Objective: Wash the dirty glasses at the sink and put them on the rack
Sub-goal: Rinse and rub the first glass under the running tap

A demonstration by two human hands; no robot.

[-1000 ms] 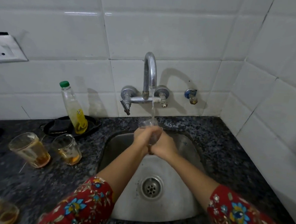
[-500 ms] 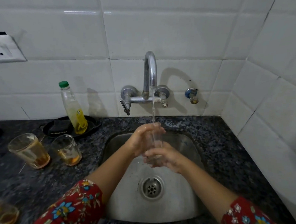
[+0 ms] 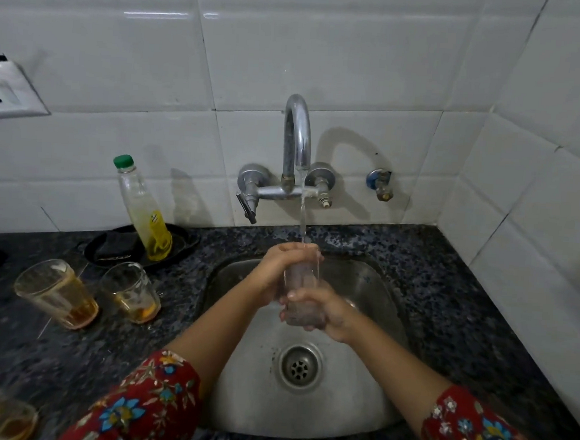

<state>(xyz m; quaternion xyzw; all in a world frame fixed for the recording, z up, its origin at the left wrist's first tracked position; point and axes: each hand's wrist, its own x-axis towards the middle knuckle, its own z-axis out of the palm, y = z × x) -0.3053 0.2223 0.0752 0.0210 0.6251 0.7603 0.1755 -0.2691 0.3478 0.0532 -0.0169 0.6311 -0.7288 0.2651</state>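
The one camera sits on my head, looking forward and steeply down over the sink (image 3: 355, 396), close enough that my forearms (image 3: 212, 324) reach in from the bottom edge; its wide lens takes in the tiled wall (image 3: 328, 50) ahead and the tabletop (image 3: 449, 282) on both sides

A: What colours are the walls and worktop?
B: The glossy white wall tiles (image 3: 328, 50) are plain; the polished stone counter (image 3: 449, 282) is black, flecked grey.
A: The clothing?
B: The left fabric sleeve (image 3: 145, 405) and right fabric sleeve (image 3: 482, 439) are red, printed with blue and yellow flowers.
A: The bottle and glasses?
B: The slim clear plastic bottle (image 3: 140, 206) has a green cap and yellow label. The tall glass tumbler (image 3: 55, 292) holds amber liquid; the narrow drinking glass (image 3: 300, 279) is colourless.
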